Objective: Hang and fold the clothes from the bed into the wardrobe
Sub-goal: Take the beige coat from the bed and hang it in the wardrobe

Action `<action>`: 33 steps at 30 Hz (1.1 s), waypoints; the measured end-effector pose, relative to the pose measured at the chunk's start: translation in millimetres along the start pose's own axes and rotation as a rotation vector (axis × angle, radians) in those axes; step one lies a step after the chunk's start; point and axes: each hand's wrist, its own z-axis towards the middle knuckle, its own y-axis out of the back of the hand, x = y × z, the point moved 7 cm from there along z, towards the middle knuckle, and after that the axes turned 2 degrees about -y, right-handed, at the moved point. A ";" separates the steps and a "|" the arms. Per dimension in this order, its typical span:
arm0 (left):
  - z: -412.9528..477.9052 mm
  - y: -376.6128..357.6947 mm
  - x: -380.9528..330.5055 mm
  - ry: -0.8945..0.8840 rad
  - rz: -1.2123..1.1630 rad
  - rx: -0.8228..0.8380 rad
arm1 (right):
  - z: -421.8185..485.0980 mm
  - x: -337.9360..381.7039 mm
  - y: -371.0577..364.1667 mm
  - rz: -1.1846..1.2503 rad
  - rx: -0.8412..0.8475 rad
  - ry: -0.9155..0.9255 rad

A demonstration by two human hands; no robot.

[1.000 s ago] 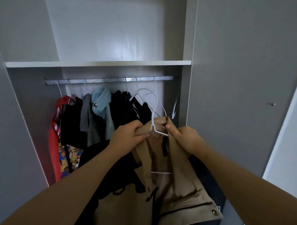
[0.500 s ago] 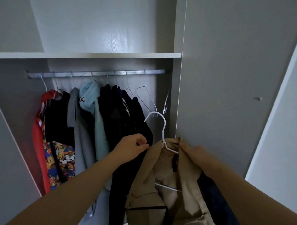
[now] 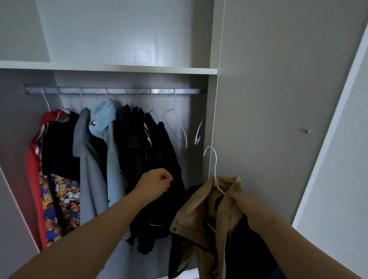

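Hanging from the rail, dark clothes fill my view's left; my left hand is clenched against them, though I cannot tell if it grips fabric. At right, my right hand pinches the tan jacket on its white hanger, below 2 empty hangers.

On the rail, hung clothes crowd the left and middle. Right of them, 2 bare hangers leave gaps on the rail. The closed door walls off the rail's right end; the shelf sits close above the rail.
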 end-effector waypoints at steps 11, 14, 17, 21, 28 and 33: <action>69.3 7.2 11.6 0.008 0.186 -0.043 | 61.9 30.7 -12.6 0.104 -0.057 0.018; 109.0 5.7 12.5 -0.073 0.309 -0.035 | 82.7 42.2 -25.0 0.079 -0.045 0.040; 153.1 7.5 10.0 -0.185 0.470 -0.082 | 98.0 57.9 -47.5 0.055 0.004 0.060; 213.4 9.4 13.9 -0.242 0.636 -0.128 | 125.1 78.9 -81.8 0.022 0.068 0.057; 287.7 10.6 48.3 -0.265 0.796 -0.048 | 175.9 114.6 -130.6 -0.051 0.133 0.064; 312.9 36.1 60.7 -0.226 0.639 -0.082 | 201.0 137.5 -165.9 -0.046 0.151 0.113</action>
